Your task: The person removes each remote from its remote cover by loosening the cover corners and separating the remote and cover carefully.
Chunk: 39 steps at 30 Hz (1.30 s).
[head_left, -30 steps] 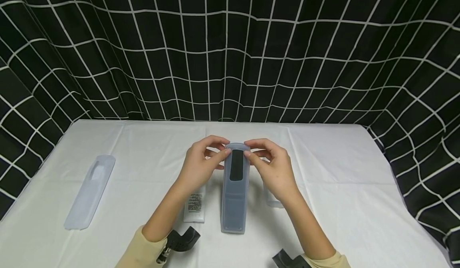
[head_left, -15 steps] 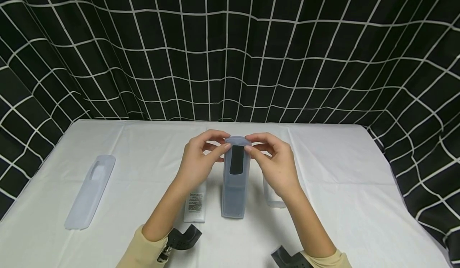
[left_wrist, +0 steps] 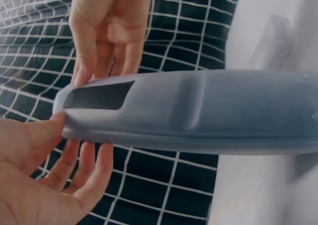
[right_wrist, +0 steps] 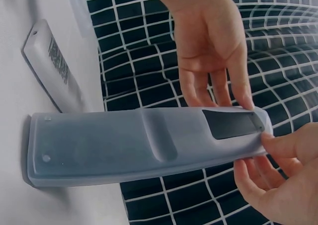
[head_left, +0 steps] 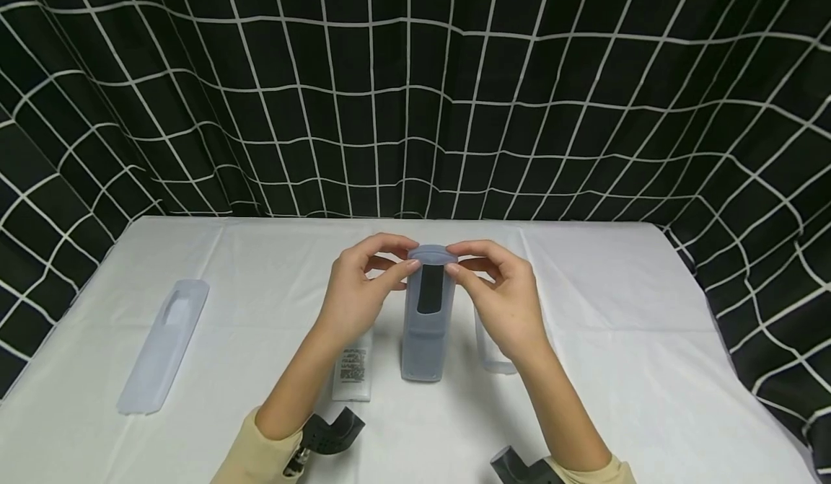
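Both hands hold a translucent bluish remote control cover (head_left: 426, 347) by its upper end, in front of the person at mid-table. My left hand (head_left: 359, 282) pinches its left edge, thumb on the front beside the dark window. Opposite, my right hand (head_left: 496, 286) grips the right edge the same way. The cover stands tilted, its lower end down at the table; whether it touches cannot be told. Whether anything is inside is unclear. A white remote control (head_left: 353, 372) with printed text lies left of it, also seen in the right wrist view.
Another pale translucent cover (head_left: 164, 347) lies at the table's left. A clear case-like thing (head_left: 491, 354) is partly hidden behind the right hand. White cloth (head_left: 623, 397) covers the table, and a black curtain with white grid lines (head_left: 415, 109) hangs behind and at both sides.
The held cover has tipped more upright: its lower end has moved away from the person and its top has risen slightly. Both hands keep their pinch and moved up a little with it.
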Each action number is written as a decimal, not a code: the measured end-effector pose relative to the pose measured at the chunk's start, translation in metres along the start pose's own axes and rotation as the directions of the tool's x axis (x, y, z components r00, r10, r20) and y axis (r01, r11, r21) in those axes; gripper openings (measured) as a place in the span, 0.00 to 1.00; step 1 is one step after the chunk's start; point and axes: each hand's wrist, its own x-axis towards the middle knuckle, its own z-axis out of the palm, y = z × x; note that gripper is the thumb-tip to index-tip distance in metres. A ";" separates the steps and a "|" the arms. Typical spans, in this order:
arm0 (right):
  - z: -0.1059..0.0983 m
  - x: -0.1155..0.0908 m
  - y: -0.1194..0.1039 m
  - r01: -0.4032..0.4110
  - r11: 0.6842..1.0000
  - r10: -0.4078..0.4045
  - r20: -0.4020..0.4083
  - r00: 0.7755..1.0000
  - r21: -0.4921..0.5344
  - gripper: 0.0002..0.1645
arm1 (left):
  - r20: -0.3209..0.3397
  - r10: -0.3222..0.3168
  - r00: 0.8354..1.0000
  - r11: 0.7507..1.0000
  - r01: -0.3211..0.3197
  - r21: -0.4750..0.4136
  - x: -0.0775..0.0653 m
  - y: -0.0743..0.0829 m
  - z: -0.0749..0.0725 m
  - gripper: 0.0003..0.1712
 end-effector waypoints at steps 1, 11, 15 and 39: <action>0.000 0.000 0.000 -0.001 1.000 0.001 -0.001 1.000 0.001 0.12 | -0.003 0.002 1.000 1.000 -0.002 -0.004 0.000 -0.001 0.000 0.12; 0.000 -0.002 -0.001 -0.012 1.000 0.012 -0.007 1.000 0.001 0.11 | -0.025 0.006 1.000 0.999 -0.007 -0.037 -0.002 -0.002 0.001 0.09; 0.000 -0.003 -0.002 -0.005 1.000 0.005 -0.012 1.000 -0.002 0.10 | -0.024 0.003 1.000 0.999 -0.004 -0.047 -0.002 0.000 0.000 0.09; 0.004 -0.005 -0.003 -0.004 0.999 0.007 -0.059 0.998 0.043 0.05 | -0.008 -0.006 1.000 0.997 0.005 -0.076 -0.001 -0.001 -0.009 0.05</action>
